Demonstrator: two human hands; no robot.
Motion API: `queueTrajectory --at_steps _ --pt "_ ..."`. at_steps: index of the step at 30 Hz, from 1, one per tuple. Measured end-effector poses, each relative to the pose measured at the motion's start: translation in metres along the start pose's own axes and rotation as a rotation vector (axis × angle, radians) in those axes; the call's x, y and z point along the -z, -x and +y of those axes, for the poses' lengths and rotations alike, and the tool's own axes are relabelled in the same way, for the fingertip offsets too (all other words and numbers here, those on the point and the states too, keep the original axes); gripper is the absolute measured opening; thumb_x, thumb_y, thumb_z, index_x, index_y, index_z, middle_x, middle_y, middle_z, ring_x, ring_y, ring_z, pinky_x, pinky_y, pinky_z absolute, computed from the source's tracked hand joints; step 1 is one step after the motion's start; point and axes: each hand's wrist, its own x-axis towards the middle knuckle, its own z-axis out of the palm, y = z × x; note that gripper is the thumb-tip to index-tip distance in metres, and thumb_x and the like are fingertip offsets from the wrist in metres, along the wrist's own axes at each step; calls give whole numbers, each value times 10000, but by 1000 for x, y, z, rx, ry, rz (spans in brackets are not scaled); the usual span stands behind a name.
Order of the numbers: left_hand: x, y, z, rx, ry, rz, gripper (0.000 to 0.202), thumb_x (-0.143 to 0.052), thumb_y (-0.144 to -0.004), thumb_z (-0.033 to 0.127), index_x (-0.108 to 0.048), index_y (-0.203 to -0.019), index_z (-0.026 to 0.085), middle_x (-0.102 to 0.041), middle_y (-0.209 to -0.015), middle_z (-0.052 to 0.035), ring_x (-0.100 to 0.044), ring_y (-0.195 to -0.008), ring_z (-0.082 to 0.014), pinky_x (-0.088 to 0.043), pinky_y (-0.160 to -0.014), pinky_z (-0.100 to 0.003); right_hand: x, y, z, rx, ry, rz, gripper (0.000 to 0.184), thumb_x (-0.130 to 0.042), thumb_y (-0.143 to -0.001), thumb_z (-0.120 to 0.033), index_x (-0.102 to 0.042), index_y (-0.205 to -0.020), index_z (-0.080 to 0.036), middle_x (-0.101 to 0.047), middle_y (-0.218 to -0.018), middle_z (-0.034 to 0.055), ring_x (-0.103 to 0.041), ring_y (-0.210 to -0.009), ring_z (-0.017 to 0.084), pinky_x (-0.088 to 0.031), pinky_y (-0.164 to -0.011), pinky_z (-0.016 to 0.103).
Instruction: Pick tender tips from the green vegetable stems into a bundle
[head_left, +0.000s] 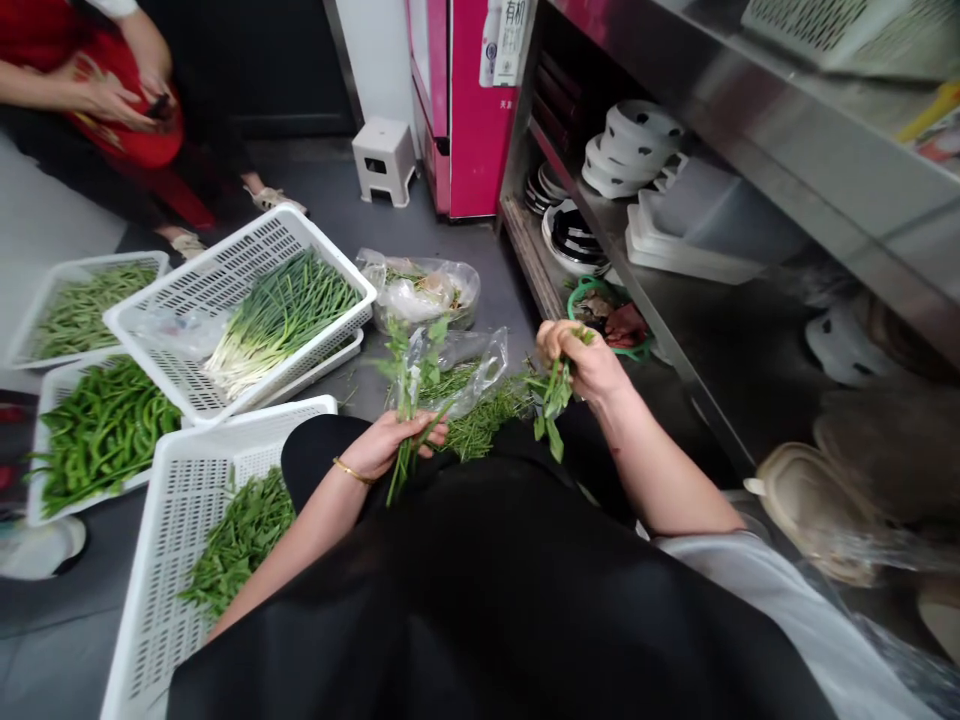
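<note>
My left hand (390, 442) is closed round a bunch of leafy green stems (411, 385) that stand up from my lap. My right hand (583, 358) is raised to the right and pinches a small sprig of green leaves (553, 400) that hangs below it. Between the hands lies a heap of green sprigs (480, 425) on a clear plastic bag (480, 365). By my left knee a white basket (169, 560) holds picked greens (240, 540).
White baskets on the floor to the left hold scallions (281, 315) and green beans (101, 430). Another person in red (112, 90) sits at the far left. A steel shelf unit (675, 300) with plates stands on the right. A small white stool (384, 158) is beside a pink cabinet (469, 110).
</note>
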Motion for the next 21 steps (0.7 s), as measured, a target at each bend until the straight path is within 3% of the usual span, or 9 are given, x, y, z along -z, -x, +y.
queueTrajectory --at_steps 2,6,8,10,13,16,18,21 --pt "-6 -5 3 16 30 -50 318 -664 -735 300 -671 -978 95 -672 -1007 -154 -627 -904 -219 -499 -744 -300 -5 0 -6 -73 98 -118 353 -528 -806 -465 -492 -637 -156 -496 -616 -13 -434 -497 65 -341 -469 194" --pt "-15 -8 10 31 9 -206 343 -645 -755 260 -652 -1041 71 -657 -1064 -183 -606 -1004 -258 -451 -884 -358 -42 -6 7 -171 348 -275 315 -624 -719 -447 -586 -700 -134 -537 -631 -15 -452 -571 77 -348 -540 202" --pt "-18 -6 12 25 -9 -290 345 -634 -767 258 -647 -1043 53 -661 -1043 -199 -615 -986 -268 -441 -898 -383 -64 -8 26 -269 287 -313 338 -651 -675 -460 -600 -696 -127 -512 -584 -29 -425 -548 75 -331 -527 204" --pt "-18 -3 11 36 -14 -327 367 -623 -778 278 -631 -1065 50 -667 -1011 -207 -643 -909 -264 -476 -829 -388 -81 -7 45 -374 102 -264 360 -629 -682 -484 -584 -683 -128 -415 -489 -64 -346 -465 58 -289 -473 203" --pt "-15 2 6 12 -15 -232 418 -596 -795 336 -600 -1109 61 -691 -837 -174 -630 -563 -169 -475 -506 -271 -91 0 62 -386 -63 -112 354 -622 -692 -478 -595 -733 -128 -341 -443 -90 -286 -419 51 -248 -439 202" --pt "-10 5 4 -93 28 -44 361 -618 -777 340 -631 -1026 79 -615 -582 -42 -395 -331 -41 -252 -333 -172 -83 10 59 -342 37 -84 346 -620 -708 -452 -635 -831 -129 -427 -479 -72 -332 -434 56 -263 -446 197" --pt "-8 7 5 -129 54 22 299 -642 -759 321 -646 -954 95 -523 -510 23 -297 -324 -10 -167 -337 -157 -72 19 46 -298 203 -197 303 -608 -730 -417 -651 -827 -133 -542 -565 -36 -434 -493 70 -326 -500 198" --pt "-9 9 7 -111 7 23 270 -650 -750 328 -649 -903 105 -470 -497 44 -250 -340 -2 -118 -359 -164 -55 29 11 -114 544 -468 195 -563 -785 -313 -662 -799 -145 -659 -740 14 -576 -665 108 -388 -641 209"
